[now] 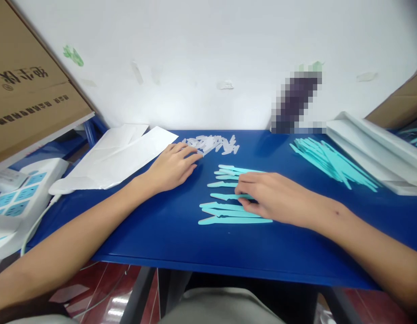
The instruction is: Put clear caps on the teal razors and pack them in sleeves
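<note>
My left hand [174, 167] reaches to a loose pile of small translucent white caps [208, 143]. Its fingers are apart, with the fingertips at the pile's near edge. Several turquoise eyebrow razors [235, 220] lie roughly side by side in the middle, blade ends pointing left. Over their handles, my right hand [272, 195] has thumb and fingers closed around one eyebrow razor [223, 196]. The palm and fingers hide part of the handles. Farther right is a heap of more turquoise eyebrow razors [333, 159].
A white paper or plastic sheet [117, 157] lies on the blue table [181, 243] at left, beside a white power strip [24, 198]. A cardboard box [33, 67] stands upper left. A white tray [380, 148] sits at right. The wall [195, 54] closes off the back.
</note>
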The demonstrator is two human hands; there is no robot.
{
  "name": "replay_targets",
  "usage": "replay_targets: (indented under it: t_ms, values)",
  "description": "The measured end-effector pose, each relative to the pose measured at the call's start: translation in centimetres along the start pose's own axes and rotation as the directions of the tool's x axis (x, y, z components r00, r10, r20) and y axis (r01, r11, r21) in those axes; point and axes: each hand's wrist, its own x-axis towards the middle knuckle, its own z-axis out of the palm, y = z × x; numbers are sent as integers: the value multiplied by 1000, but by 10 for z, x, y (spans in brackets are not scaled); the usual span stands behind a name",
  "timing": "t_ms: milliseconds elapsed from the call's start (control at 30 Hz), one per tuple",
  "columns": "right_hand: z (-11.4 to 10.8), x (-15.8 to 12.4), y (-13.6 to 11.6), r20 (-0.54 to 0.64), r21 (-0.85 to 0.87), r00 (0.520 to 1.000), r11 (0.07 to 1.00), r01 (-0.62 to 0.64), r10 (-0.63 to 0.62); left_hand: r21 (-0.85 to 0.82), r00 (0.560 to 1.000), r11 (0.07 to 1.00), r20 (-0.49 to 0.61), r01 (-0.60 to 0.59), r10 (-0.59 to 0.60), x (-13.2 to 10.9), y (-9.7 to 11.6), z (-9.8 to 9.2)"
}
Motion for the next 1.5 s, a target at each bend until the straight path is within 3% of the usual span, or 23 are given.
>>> replay_targets:
  t_ms: [67,200,367,567,667,933,1333,1500]
  values:
    - [0,0,2,-24,51,999,998,-27,28,-43,1000,999,17,22,-21,1,-4,7]
    - [-1,2,4,-108,67,993,997,47,-39,-183,997,983,77,25,-11,1,-11,14]
    - [-4,2,4,-288,81,957,997,19,6,-235,1000,972,7,-24,26,3,-5,5]
    - [-1,0,7,-319,105,946,994,-23,56,-451,988,887,153,105,-39,1,-7,-8]
    - [1,1,10,-340,19,939,999,-41,45,-492,980,860,192,137,-46,-2,-5,-11]
    - [6,2,11,-320,-221,946,968,-115,39,-656,991,748,-4,99,-134,3,27,3]
    - [6,2,16,-306,-183,949,974,-134,73,-600,985,799,-108,43,-134,2,30,7]
    - [5,3,10,-331,-170,942,978,-121,59,-626,962,776,-252,-81,-102,1,35,5]
